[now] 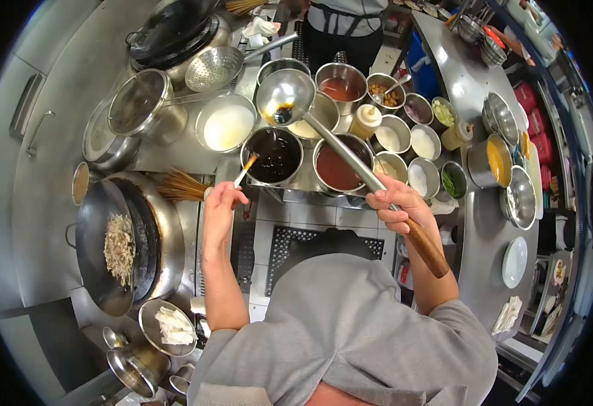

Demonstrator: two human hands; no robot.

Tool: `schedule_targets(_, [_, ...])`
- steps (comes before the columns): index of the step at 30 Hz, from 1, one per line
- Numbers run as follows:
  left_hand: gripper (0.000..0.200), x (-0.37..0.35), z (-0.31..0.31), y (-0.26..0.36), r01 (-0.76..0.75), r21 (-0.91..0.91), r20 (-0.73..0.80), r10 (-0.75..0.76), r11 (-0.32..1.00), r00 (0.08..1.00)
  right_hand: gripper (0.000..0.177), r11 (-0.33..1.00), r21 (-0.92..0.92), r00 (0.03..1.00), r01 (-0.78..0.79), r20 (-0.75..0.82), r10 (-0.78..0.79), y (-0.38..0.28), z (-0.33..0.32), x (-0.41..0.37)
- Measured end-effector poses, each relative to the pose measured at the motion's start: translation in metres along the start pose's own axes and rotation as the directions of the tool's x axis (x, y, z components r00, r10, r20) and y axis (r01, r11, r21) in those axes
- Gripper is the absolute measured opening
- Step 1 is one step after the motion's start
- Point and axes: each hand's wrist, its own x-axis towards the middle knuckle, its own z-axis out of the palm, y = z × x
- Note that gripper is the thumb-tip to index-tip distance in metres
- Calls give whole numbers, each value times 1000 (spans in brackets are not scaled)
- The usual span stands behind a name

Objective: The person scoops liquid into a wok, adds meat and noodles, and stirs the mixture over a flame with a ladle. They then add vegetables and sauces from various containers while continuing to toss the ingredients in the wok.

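Note:
My left hand (223, 205) is closed on the light handle of a small spoon (244, 170), stained orange-brown toward the far end. That end is at the near left rim of a pot of dark sauce (273, 157). In my right hand (405, 204) is the long handle of a ladle (342, 150), metal with a wooden grip. The ladle's wide bowl is above the pots, just beyond the dark sauce, with a little dark liquid at its bottom. A pot of reddish-brown sauce (339, 167) stands under the ladle's handle.
At left, a wok (100, 233) holds shredded food beside a bamboo brush (183, 185). A perforated skimmer (214, 69) lies behind a pot of whitish liquid (227, 123). Several seasoning containers and squeeze bottles (365, 122) stand at right. A person (345, 34) stands across the station.

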Motion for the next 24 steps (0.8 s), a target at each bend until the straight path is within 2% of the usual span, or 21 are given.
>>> schedule_targets(3, [28, -8, 12, 26, -144, 360, -89, 188, 922, 978, 40, 998, -40, 999, -53, 9, 53, 3, -5, -8])
schedule_targets(4, [28, -3, 13, 19, -226, 482, -126, 322, 847, 938, 40, 996, -49, 997, -75, 20, 76, 2, -7, -9])
schedule_targets(7, [27, 12, 9, -2, -347, 765, -46, 583, 543, 811, 40, 989, -65, 989, -132, 63, 136, -5, -11, -13])
schedule_targets(11, [21, 15, 7, -26, -330, 772, -96, 614, 543, 784, 40, 976, -95, 974, -195, 100, 204, -16, -22, -14])
schedule_targets(14, [21, 6, 13, -29, -283, 788, -115, 582, 547, 805, 44, 967, -126, 972, -221, 54, 230, -23, -29, -14])
schedule_targets(17, [22, -4, 23, -27, -247, 807, -125, 564, 536, 816, 43, 965, -105, 966, -239, 74, 247, -33, -42, -13])
schedule_targets(20, [22, -19, 40, -27, -203, 836, -168, 591, 509, 789, 42, 961, -167, 967, -221, 86, 238, -51, -45, -16])
schedule_targets(23, [21, -25, 51, -35, -174, 846, -145, 531, 504, 835, 32, 947, -201, 962, -250, 57, 266, -74, -49, -17])
schedule_targets(24, [18, -16, 53, -50, -151, 836, -200, 549, 528, 812, 37, 934, -252, 960, -254, 53, 275, -81, -49, -15])
